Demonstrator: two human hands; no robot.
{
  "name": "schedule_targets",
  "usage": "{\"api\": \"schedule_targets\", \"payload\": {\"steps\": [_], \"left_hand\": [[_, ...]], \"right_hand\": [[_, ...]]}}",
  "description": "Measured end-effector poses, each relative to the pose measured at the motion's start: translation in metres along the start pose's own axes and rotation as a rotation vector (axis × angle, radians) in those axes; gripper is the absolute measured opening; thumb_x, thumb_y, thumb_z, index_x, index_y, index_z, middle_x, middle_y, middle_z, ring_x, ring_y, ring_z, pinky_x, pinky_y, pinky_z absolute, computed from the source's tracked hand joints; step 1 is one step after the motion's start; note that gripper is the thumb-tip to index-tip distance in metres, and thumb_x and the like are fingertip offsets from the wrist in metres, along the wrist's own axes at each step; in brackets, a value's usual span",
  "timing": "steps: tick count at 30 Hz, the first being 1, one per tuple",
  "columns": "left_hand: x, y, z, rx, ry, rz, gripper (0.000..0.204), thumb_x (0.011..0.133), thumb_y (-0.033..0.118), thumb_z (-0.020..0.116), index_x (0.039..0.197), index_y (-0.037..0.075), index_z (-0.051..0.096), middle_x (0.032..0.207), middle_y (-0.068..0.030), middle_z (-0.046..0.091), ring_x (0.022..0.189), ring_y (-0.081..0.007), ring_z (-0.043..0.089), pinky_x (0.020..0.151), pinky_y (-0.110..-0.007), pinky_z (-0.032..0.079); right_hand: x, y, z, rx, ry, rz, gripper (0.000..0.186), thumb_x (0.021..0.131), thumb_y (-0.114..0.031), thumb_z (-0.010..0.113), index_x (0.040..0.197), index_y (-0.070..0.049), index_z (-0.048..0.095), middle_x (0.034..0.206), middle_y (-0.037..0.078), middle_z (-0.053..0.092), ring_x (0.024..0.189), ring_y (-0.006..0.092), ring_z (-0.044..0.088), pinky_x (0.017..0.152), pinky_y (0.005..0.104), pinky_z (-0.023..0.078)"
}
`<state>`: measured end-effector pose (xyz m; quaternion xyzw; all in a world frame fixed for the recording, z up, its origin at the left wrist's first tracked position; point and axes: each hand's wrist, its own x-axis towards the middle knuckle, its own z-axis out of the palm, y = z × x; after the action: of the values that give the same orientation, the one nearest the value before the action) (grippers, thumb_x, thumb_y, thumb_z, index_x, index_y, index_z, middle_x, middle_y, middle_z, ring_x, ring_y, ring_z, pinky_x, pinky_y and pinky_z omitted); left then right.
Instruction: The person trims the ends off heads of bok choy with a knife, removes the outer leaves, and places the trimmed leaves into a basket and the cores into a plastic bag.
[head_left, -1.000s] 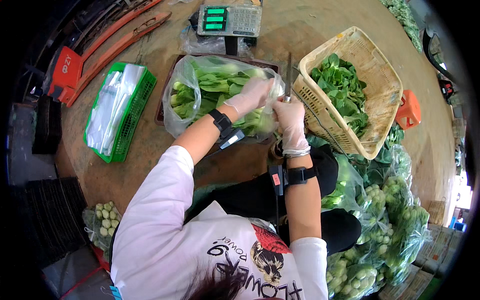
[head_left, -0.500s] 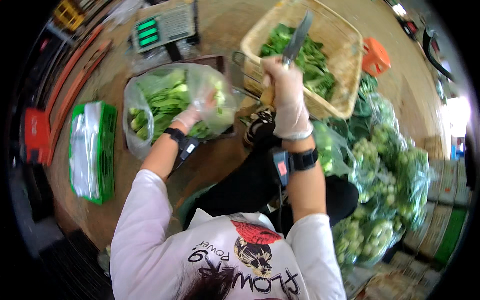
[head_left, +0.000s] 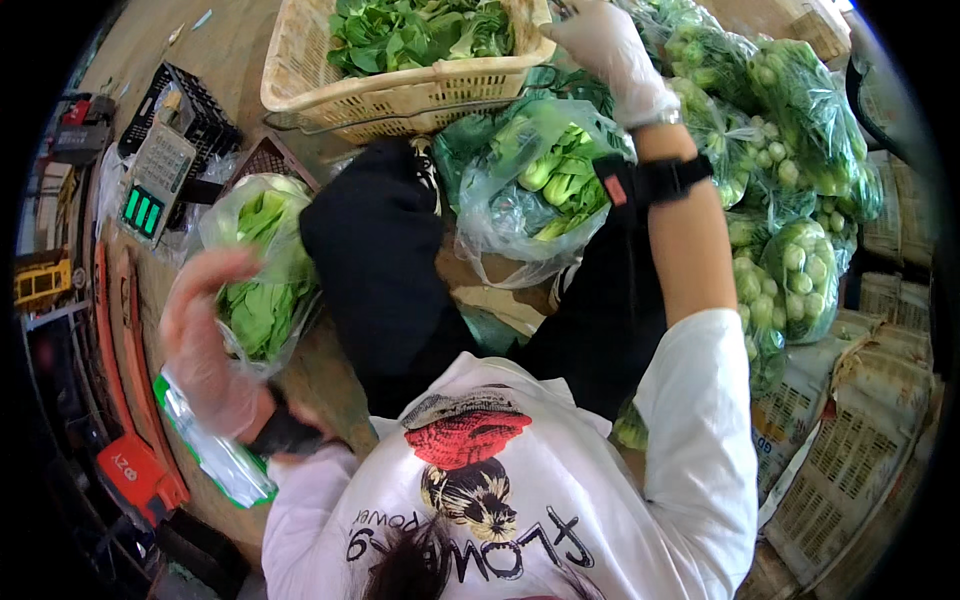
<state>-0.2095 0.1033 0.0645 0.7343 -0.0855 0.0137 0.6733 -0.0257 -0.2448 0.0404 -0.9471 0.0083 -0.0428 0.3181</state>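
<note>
My left hand [head_left: 205,345], gloved and blurred, is open with curved fingers and holds nothing. It is just left of a clear plastic bag of leafy greens [head_left: 262,290]. My right hand [head_left: 612,62], also gloved, is closed at the top edge, beside the right end of a cream plastic crate [head_left: 400,92]. Only a small dark part of the knife in its grip shows; the blade is out of view or hidden. Loose leafy greens [head_left: 415,35] lie inside the crate. Between my feet an open clear bag [head_left: 500,240] holds pale-stemmed greens [head_left: 565,180].
Bagged green vegetables [head_left: 800,270] are piled on the right, near stacked crates [head_left: 850,440]. On the left are a scale with a lit display [head_left: 145,212], a black crate [head_left: 205,110], a green basket of plastic bags [head_left: 215,445] and a red-orange pallet jack [head_left: 138,475].
My left hand has come out of the bag of greens and drawn back toward me. My right hand has moved to the crate's right side. The whole view has turned rightward.
</note>
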Motion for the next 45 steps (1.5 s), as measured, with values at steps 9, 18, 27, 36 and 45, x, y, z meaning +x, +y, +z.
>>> {"api": "schedule_targets", "payload": {"steps": [9,18,27,36,45], "left_hand": [[0.116,-0.301,0.330,0.430,-0.811,-0.412,0.021,0.088,0.019,0.049,0.082,0.002,0.059,0.081,-0.0072,0.060,0.070,-0.0154,0.055,0.067,-0.031,0.047],[0.028,-0.411,0.394,1.061,-0.941,-0.557,0.024,0.072,0.021,0.062,0.088,0.004,0.069,0.098,-0.0178,0.064,0.093,-0.0341,0.061,0.080,-0.039,0.048],[0.071,-0.359,0.334,0.580,-0.700,-0.725,0.043,0.067,0.021,0.072,0.099,-0.005,0.061,0.096,-0.0178,0.065,0.085,-0.0282,0.063,0.074,-0.034,0.048],[0.105,-0.179,0.244,-0.580,-0.251,-0.560,0.034,0.084,0.018,0.063,0.112,0.002,0.055,0.106,-0.0067,0.061,0.095,-0.0215,0.059,0.082,-0.036,0.047],[0.175,-0.054,0.179,-0.617,-0.523,-0.173,0.035,0.079,-0.002,0.063,0.113,-0.002,0.055,0.114,-0.0109,0.058,0.107,-0.0229,0.055,0.093,-0.035,0.044]], "right_hand": [[-0.066,0.096,-0.033,0.219,0.184,0.136,0.038,0.076,-0.021,0.065,0.111,-0.007,0.061,0.070,0.006,0.062,0.053,0.0125,0.061,0.055,0.0260,0.048],[-0.095,0.139,-0.067,0.434,0.134,0.392,0.028,0.078,-0.018,0.068,0.104,-0.008,0.065,0.061,-0.002,0.055,0.047,0.0052,0.051,0.046,0.0194,0.040],[-0.083,0.131,-0.070,0.540,0.247,0.346,0.027,0.080,-0.014,0.068,0.105,-0.006,0.064,0.066,0.002,0.060,0.047,0.0050,0.052,0.044,0.0188,0.039],[-0.073,0.109,-0.042,0.603,0.093,0.182,0.035,0.078,-0.021,0.064,0.104,0.002,0.061,0.071,0.009,0.064,0.052,0.0117,0.059,0.052,0.0243,0.047],[-0.079,0.039,-0.020,0.974,-0.230,0.049,0.043,0.078,-0.016,0.069,0.118,-0.008,0.058,0.073,-0.002,0.058,0.049,0.0050,0.048,0.044,0.0197,0.041]]}}
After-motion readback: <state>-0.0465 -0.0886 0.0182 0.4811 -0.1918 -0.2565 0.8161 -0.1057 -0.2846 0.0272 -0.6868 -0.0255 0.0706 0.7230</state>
